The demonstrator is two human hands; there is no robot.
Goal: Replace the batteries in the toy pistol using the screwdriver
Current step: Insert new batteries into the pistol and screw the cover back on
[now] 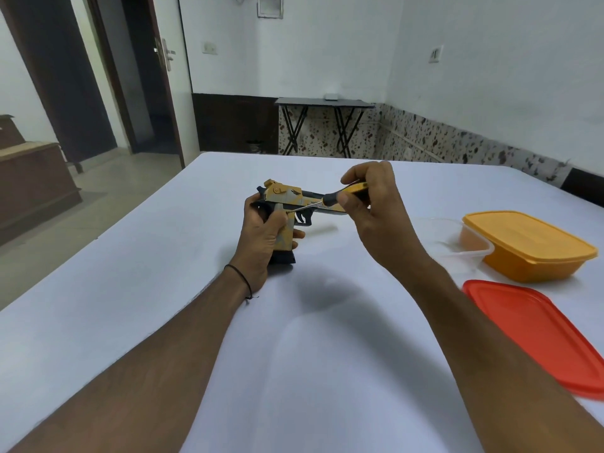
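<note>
A yellow and grey toy pistol (287,199) stands upright on its black magazine base over the white table (163,289), barrel pointing right. My left hand (261,237) grips its handle from the left. My right hand (372,204) pinches the yellow and black handle of a small screwdriver (340,192). The thin metal shaft slants down to the left, and its tip touches the upper part of the pistol's grip, just above my left thumb. My right hand hides the barrel's far end.
At the right stand a yellow-lidded container (529,246) and a clear open tub (451,240) beside it. A red lid (542,335) lies flat near the right front. A black folding table (323,125) stands against the far wall.
</note>
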